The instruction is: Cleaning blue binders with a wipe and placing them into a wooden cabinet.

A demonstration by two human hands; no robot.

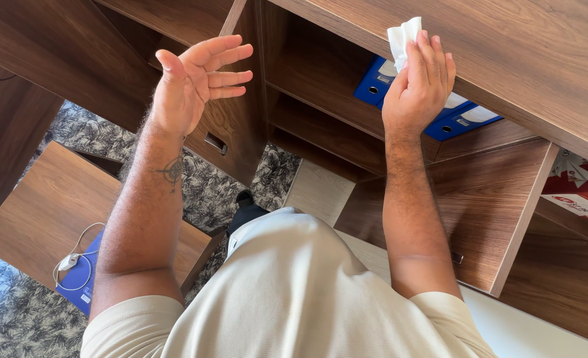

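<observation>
From the head view, your right hand (418, 83) lies flat on a white cloth (402, 38), fingers together and stretched out, pressing it against the front edge of the wooden shelf top (526, 46). The cloth shows only above your fingertips; the rest is hidden under the palm. Your left hand (191, 83) is raised in the air, open, fingers spread and slightly curled, holding nothing and touching nothing; it hangs in front of the cabinet's upright panel (244, 99).

Just behind your right hand, two blue binders (377, 83) lie in the open compartment, partly hidden by your wrist. Further right a red and white box (582, 189) sits in another compartment, beside an open cabinet door (499, 199). Low on the left, a small wooden table (35, 212) carries a blue flat thing (82, 275) with a white cable (72, 262) on it. A patterned carpet (15, 318) covers the floor below.
</observation>
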